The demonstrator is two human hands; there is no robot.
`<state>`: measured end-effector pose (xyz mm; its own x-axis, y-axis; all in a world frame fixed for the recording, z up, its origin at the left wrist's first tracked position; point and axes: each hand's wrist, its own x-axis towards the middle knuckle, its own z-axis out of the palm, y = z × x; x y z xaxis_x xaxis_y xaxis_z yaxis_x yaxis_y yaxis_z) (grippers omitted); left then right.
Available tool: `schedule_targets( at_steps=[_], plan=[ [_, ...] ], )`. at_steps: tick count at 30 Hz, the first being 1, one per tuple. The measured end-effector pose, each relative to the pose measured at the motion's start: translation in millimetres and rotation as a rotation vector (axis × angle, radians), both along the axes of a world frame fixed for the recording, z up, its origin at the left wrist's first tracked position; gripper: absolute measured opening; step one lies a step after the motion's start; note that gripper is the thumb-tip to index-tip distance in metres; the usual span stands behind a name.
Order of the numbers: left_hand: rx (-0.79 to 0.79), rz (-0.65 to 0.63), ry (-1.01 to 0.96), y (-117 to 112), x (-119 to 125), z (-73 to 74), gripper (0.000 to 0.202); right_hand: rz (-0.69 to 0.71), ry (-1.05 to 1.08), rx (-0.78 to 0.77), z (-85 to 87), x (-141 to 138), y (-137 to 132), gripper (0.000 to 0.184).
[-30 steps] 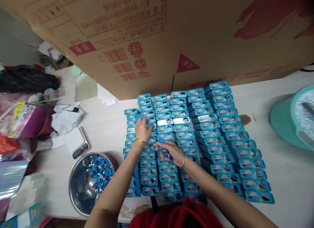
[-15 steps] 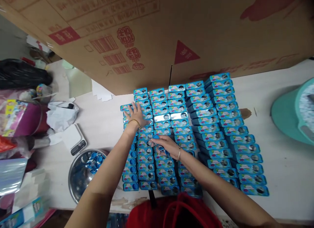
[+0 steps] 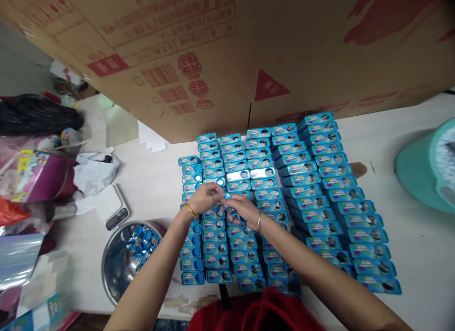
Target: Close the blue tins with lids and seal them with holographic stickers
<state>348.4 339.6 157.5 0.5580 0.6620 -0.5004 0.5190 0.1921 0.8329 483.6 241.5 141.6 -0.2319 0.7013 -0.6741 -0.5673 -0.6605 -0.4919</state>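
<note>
My right hand [image 3: 243, 210] is cupped palm-up over the rows of blue tins [image 3: 245, 244], with several small round blue caps [image 3: 234, 216] in it. One blue cap [image 3: 226, 196] shows at its fingertips. My left hand [image 3: 205, 197] meets it there, thumb and fingers pinched at that cap's edge. Each tin has a round hole at one end of its top. In the leftmost column, many holes are filled with blue caps, and one tin [image 3: 214, 181] near the top of the second column has a cap too. My hands hide some tins.
A steel bowl [image 3: 106, 262] with more caps stands at left, beside a white scale [image 3: 113, 205]. Behind the tins rises a large cardboard box [image 3: 220, 98]. A teal bucket [image 3: 412, 172] with white contents is at right. Bags and packaging clutter the far left.
My left hand has come off the upper left tins, moving down and right to my right hand; its spread fingers have closed to a pinch. A capped tin shows where it was.
</note>
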Motion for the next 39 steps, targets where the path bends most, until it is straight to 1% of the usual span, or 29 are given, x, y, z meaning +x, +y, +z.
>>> schedule_targets(
  at_steps=[2, 5, 7, 9, 11, 13, 16, 20, 22, 25, 29, 31, 34, 36, 37, 38, 39],
  plan=[
    [0.023, 0.089, 0.012, 11.4, 0.1, -3.9, 0.009, -0.018, 0.018, 0.021, 1.7, -2.3, 6.5, 0.031],
    [0.128, 0.238, 0.066, 40.1, -0.5, -9.7, 0.01, -0.052, 0.043, 0.053, 3.3, -4.9, 16.3, 0.034],
    [0.269, 0.298, 0.155, 60.9, -3.9, -12.2, 0.01, -0.086, 0.055, 0.058, 3.6, -5.7, 21.9, 0.034],
    [0.459, 0.317, 0.32, 78.8, -8.7, -13.4, 0.011, -0.119, 0.072, 0.062, 3.0, -5.9, 26.0, 0.034],
    [0.594, 0.284, 0.517, 92.1, -12.3, -13.6, 0.013, -0.142, 0.092, 0.062, 1.7, -5.7, 28.5, 0.034],
    [0.633, 0.211, 0.685, 101.4, -12.6, -13.2, 0.014, -0.159, 0.107, 0.055, 0.1, -5.2, 29.8, 0.034],
    [0.595, 0.119, 0.86, 111.6, -8.7, -12.7, 0.013, -0.182, 0.125, 0.043, -2.1, -4.4, 30.4, 0.036],
    [0.486, 0.056, 0.971, 123.1, -4.7, -12.4, 0.004, -0.193, 0.148, 0.043, -3.7, -3.0, 30.5, 0.035],
    [0.439, 0.035, 1.0, 127.4, -4.4, -11.7, 0.006, -0.203, 0.156, 0.045, -4.2, -2.1, 30.9, 0.035],
    [0.403, 0.027, 1.045, 130.9, -4.5, -9.5, 0.02, -0.223, 0.169, 0.045, -5.5, -1.4, 32.8, 0.034],
    [0.487, 0.031, 1.113, 130.8, -7.0, -9.6, 0.043, -0.253, 0.212, 0.048, -7.9, -2.2, 37.4, 0.031],
    [0.509, 0.052, 1.142, 129.9, -10.1, -12.3, 0.047, -0.273, 0.255, 0.051, -8.6, -2.9, 39.9, 0.029],
    [0.525, 0.095, 1.131, 127.2, -14.4, -16.3, 0.047, -0.297, 0.301, 0.049, -7.9, -2.9, 42.9, 0.026],
    [0.614, 0.13, 1.083, 120.7, -14.3, -14.8, 0.044, -0.31, 0.302, 0.018, -6.6, -1.9, 44.6, 0.025],
    [0.682, 0.149, 1.023, 114.5, -12.9, -12.3, 0.042, -0.321, 0.295, -0.006, -5.9, -1.3, 45.5, 0.025],
    [0.741, 0.151, 0.921, 106.0, -10.7, -8.6, 0.039, -0.337, 0.287, -0.034, -5.4, -0.7, 46.4, 0.026],
    [0.775, 0.122, 0.775, 95.1, -7.9, -4.1, 0.034, -0.354, 0.278, -0.061, -5.0, -0.4, 47.5, 0.026]
  ],
)
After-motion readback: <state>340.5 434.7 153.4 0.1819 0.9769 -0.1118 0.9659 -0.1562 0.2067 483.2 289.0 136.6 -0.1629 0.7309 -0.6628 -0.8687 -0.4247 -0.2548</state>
